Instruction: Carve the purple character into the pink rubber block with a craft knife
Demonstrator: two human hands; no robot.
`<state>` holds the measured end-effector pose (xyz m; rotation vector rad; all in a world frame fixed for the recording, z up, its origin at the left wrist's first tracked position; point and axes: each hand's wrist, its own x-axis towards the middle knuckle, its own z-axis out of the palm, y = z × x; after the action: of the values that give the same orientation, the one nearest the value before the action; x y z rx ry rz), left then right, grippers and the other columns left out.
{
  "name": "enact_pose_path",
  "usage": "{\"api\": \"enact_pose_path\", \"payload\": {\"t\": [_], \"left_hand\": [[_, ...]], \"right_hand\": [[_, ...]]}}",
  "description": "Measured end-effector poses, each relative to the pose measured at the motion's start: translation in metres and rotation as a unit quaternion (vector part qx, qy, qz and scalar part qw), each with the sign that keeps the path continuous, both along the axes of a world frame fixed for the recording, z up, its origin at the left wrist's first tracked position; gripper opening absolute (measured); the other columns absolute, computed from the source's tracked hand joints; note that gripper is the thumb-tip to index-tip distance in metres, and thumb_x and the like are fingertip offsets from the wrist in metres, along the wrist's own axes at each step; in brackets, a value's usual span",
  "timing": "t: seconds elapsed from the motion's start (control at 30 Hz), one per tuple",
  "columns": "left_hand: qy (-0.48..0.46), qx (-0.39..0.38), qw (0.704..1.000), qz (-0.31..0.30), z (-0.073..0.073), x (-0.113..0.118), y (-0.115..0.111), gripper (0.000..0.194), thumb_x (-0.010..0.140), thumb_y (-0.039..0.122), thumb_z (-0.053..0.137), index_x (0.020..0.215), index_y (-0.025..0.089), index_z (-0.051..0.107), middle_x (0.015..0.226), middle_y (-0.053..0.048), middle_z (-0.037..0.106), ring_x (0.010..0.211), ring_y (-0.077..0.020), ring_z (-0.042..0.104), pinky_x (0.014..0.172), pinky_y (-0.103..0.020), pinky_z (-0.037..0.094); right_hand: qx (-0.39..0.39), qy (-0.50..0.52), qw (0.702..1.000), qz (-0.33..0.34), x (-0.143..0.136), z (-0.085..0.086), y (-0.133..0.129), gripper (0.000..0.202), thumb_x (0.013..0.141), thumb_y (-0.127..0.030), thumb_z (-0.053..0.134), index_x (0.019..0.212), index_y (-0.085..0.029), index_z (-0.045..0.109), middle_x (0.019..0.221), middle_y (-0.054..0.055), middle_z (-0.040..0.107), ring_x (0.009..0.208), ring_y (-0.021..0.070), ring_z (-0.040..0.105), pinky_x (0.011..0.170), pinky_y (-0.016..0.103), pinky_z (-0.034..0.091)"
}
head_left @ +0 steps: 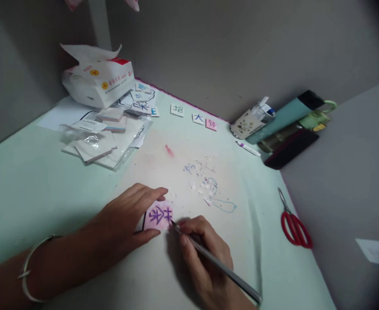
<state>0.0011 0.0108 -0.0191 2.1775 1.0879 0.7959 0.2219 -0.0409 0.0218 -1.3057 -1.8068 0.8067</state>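
Observation:
A small pink rubber block (151, 220) with a purple character drawn on it lies flat on the work surface. My left hand (129, 215) steadies it, the thumb along the near edge and the fingers along the far edge. My right hand (205, 254) is closed in a pen grip around a slim metal craft knife (222, 263). The knife's dark tip meets the right part of the purple character. Its handle slants down toward the lower right. Pale shavings (205, 183) with bits of blue are scattered beyond my right hand.
Red-handled scissors (294, 228) lie at right. A pen cup (250, 122), a teal bottle (286, 114) and a purple-and-white marker (248, 149) are at back right. Small lettered tiles (177, 110) line the back. A tissue pack (102, 82) and plastic-wrapped blocks (112, 142) sit at back left.

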Motion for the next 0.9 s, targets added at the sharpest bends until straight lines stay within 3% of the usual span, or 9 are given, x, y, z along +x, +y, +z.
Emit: {"api": "enact_pose_path", "payload": {"t": [0.23,0.63,0.9], "left_hand": [[0.002,0.007,1.0,-0.003,-0.001,-0.0005,0.0013,0.067,0.085,0.02,0.073,0.144,0.028,0.043,0.124,-0.002,0.07,0.112,-0.0266,0.063,0.096,-0.037,0.049],[0.017,-0.01,1.0,0.004,0.005,0.0023,0.001,0.064,0.085,0.018,0.073,0.142,0.027,0.045,0.124,-0.004,0.071,0.114,-0.0282,0.063,0.096,-0.039,0.051],[0.025,-0.003,1.0,0.006,0.0023,0.0022,0.0015,0.063,0.084,0.019,0.073,0.142,0.025,0.048,0.125,-0.006,0.07,0.115,-0.0296,0.064,0.096,-0.041,0.053]], "right_hand": [[0.005,0.017,1.0,-0.009,-0.0048,-0.0045,-0.0006,0.012,0.098,-0.016,0.054,0.102,-0.028,0.054,0.086,0.0,0.066,0.071,0.0145,0.064,0.061,0.026,0.05],[0.019,0.015,1.0,-0.011,-0.0045,-0.011,-0.0031,0.015,0.096,-0.012,0.057,0.099,-0.027,0.057,0.089,0.003,0.07,0.08,0.0169,0.071,0.07,0.029,0.057],[0.028,-0.007,0.999,-0.014,-0.0079,-0.0062,-0.0018,0.014,0.097,-0.011,0.057,0.096,-0.025,0.057,0.088,0.004,0.071,0.077,0.0161,0.071,0.068,0.027,0.056]]}}
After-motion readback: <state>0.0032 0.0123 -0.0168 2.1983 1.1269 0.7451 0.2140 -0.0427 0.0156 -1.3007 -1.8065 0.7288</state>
